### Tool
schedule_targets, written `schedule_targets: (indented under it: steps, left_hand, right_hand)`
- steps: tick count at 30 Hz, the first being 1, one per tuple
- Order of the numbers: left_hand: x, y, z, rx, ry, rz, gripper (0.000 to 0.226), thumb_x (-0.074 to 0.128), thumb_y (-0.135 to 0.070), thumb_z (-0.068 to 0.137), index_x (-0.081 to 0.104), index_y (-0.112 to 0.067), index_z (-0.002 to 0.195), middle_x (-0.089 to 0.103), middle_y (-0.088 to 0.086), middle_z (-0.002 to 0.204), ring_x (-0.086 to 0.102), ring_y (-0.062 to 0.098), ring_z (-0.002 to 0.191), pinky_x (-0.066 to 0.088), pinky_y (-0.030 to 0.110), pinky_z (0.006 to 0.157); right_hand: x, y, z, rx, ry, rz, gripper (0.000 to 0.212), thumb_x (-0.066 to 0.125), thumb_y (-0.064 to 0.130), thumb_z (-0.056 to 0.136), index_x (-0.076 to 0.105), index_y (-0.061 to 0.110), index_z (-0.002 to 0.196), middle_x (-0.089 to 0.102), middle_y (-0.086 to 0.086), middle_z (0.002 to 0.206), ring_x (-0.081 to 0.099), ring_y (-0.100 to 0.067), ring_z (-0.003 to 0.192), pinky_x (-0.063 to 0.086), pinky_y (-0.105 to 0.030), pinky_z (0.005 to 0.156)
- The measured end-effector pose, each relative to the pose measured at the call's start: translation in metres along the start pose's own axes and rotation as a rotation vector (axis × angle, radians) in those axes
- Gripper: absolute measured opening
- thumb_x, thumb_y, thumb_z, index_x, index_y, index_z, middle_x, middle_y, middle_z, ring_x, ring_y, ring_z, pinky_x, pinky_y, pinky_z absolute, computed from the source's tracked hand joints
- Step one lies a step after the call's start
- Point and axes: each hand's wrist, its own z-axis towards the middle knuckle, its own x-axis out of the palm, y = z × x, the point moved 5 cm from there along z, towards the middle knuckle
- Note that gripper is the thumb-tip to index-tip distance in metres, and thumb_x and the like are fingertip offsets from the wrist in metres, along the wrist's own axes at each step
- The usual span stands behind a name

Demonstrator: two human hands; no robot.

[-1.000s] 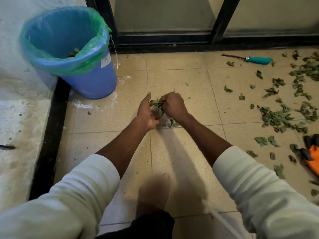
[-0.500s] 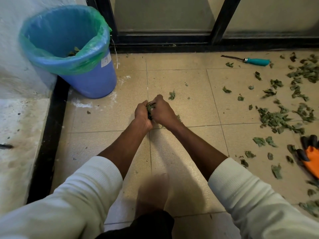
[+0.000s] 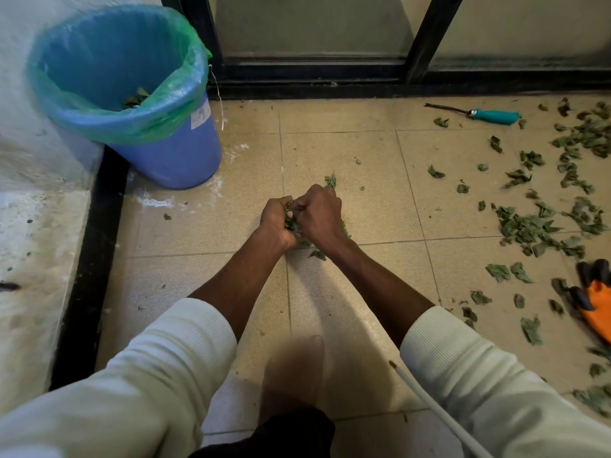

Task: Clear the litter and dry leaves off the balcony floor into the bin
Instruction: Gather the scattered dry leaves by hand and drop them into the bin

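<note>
Nearest my viewpoint, two white sleeves (image 3: 172,352) frame the lower edge, with a blurred foot (image 3: 292,368) between them on the tiled floor (image 3: 357,209). A thin white cord (image 3: 433,411) runs diagonally beside the right sleeve.

At mid-floor I read both hands pressed together. The left hand (image 3: 276,223) and the right hand (image 3: 319,214) are curled around one clump of dry leaves (image 3: 291,223), knuckles touching, low over the tiles. A few fragments lie under the wrists, and one single leaf (image 3: 330,180) sits just beyond the right hand's fingers.

To the right, scattered leaves (image 3: 535,229) cover several tiles, well apart from the hands. An orange glove (image 3: 595,305) with black fingertips lies at the right edge among them.

Farther out on the left, the blue bin (image 3: 172,153) stands tilted against the white wall (image 3: 39,153), lined with a green bag (image 3: 109,122); some leaves are visible inside. At the far right, a teal-handled tool (image 3: 486,115) lies on the floor near the black door frame (image 3: 330,84).
</note>
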Motion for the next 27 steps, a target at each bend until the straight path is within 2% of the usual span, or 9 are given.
schedule_targets:
  steps: [3,6,9,11,12,14,17,22,27]
  left_hand:
    - [0.002,-0.007,0.005,0.056,-0.055,0.044,0.038,0.046,-0.029,0.098,0.054,-0.017,0.063,0.054,0.001,0.060,0.059,0.021,0.064,0.051,0.036,0.078]
    - [-0.003,-0.010,0.012,0.077,-0.102,0.060,0.035,0.046,-0.031,0.099,0.060,-0.014,0.072,0.061,0.005,0.069,0.063,0.024,0.074,0.053,0.040,0.083]
    - [-0.002,-0.009,0.015,0.089,-0.123,0.079,0.026,0.044,-0.022,0.099,0.059,-0.013,0.079,0.060,0.006,0.060,0.059,0.020,0.051,0.049,0.026,0.051]
    - [0.001,-0.012,0.014,0.103,-0.103,0.104,0.026,0.039,-0.016,0.101,0.052,-0.014,0.078,0.047,0.002,0.047,0.040,0.013,0.030,0.029,0.015,0.033]
    - [0.001,-0.013,0.014,0.098,-0.095,0.104,0.028,0.039,-0.017,0.102,0.048,-0.015,0.076,0.042,0.000,0.046,0.034,0.012,0.027,0.022,0.013,0.031]
    - [-0.006,-0.015,0.015,0.084,-0.091,0.118,0.033,0.040,-0.022,0.103,0.042,-0.015,0.071,0.034,0.000,0.045,0.027,0.012,0.028,0.017,0.012,0.032]
    - [-0.015,-0.016,0.015,0.067,-0.077,0.110,0.036,0.041,-0.026,0.103,0.039,-0.016,0.069,0.031,-0.001,0.040,0.025,0.011,0.028,0.016,0.011,0.031]
    - [-0.028,-0.019,0.008,0.067,-0.057,0.120,0.037,0.044,-0.028,0.102,0.041,-0.017,0.067,0.032,-0.001,0.048,0.027,0.010,0.030,0.016,0.012,0.031]
    - [-0.031,-0.009,0.007,0.057,-0.038,0.137,0.038,0.042,-0.028,0.102,0.041,-0.017,0.066,0.033,-0.001,0.045,0.028,0.011,0.031,0.017,0.013,0.032]
  right_hand:
    - [0.008,0.004,0.003,-0.008,0.201,-0.014,0.019,0.057,0.007,0.088,0.075,0.000,0.090,0.062,-0.009,0.084,0.055,-0.020,0.072,0.034,-0.023,0.055]
    - [0.006,0.014,0.001,-0.096,0.375,-0.084,0.018,0.056,0.006,0.088,0.073,-0.001,0.089,0.055,-0.010,0.080,0.052,-0.021,0.070,0.032,-0.025,0.056]
    - [-0.014,0.011,0.007,-0.088,0.477,0.091,0.011,0.067,0.004,0.080,0.077,0.006,0.079,0.069,-0.007,0.070,0.065,-0.020,0.063,0.047,-0.027,0.058]
    - [-0.028,0.000,0.019,-0.005,0.429,0.304,0.008,0.070,0.007,0.083,0.078,0.010,0.082,0.073,-0.004,0.074,0.065,-0.007,0.060,0.049,-0.021,0.057]
    - [-0.034,-0.008,0.028,0.034,0.325,0.335,0.009,0.069,0.009,0.086,0.078,0.009,0.089,0.074,-0.005,0.081,0.065,-0.005,0.064,0.048,-0.021,0.061]
    - [-0.038,-0.027,0.050,0.062,0.120,0.199,0.023,0.065,0.017,0.091,0.074,0.006,0.110,0.072,-0.010,0.110,0.068,-0.016,0.096,0.046,-0.023,0.081]
    - [-0.022,-0.051,0.074,0.032,0.228,-0.053,0.050,0.058,0.029,0.097,0.053,-0.001,0.136,0.048,-0.019,0.145,0.045,-0.031,0.133,0.033,-0.032,0.109]
    - [0.003,-0.074,0.060,-0.094,0.400,-0.311,0.070,0.035,0.056,0.096,0.048,-0.002,0.135,0.041,-0.020,0.148,0.037,-0.036,0.136,0.029,-0.042,0.111]
    - [0.000,-0.075,0.003,-0.153,0.309,-0.212,0.074,0.047,0.055,0.097,0.036,0.003,0.149,0.026,-0.013,0.160,0.020,-0.026,0.148,0.016,-0.037,0.120]
